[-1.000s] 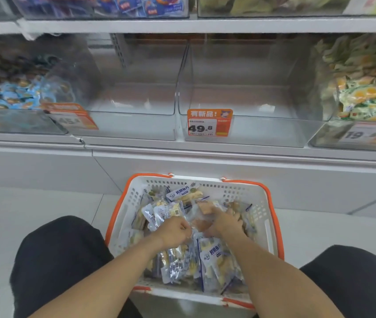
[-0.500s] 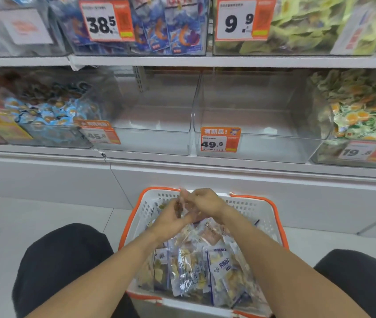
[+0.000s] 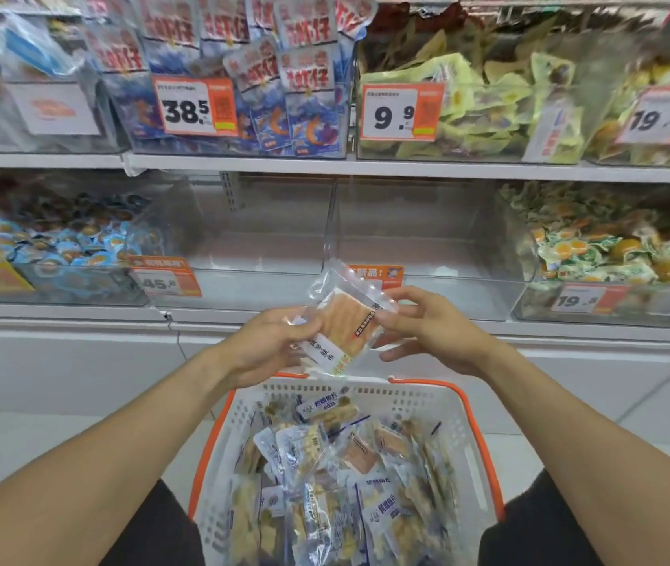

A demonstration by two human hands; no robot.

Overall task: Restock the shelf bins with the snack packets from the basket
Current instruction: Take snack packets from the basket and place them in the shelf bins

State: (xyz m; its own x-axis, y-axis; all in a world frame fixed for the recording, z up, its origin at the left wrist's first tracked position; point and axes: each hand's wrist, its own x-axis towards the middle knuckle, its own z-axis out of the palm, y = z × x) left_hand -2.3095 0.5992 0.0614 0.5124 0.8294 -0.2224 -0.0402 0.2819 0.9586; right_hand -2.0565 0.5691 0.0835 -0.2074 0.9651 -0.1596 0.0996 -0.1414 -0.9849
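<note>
Both hands' grip [image 3: 268, 345] [image 3: 427, 332] partly hides one clear snack packet [image 3: 341, 320].

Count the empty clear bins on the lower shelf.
2: the empty bin with the 45.8 tag at centre-left, and the empty bin behind the held packet at centre-right. Neighbouring bins hold snacks.

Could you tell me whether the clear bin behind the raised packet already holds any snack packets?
No, the clear bin shows only bare walls and floor behind the packet.
</note>
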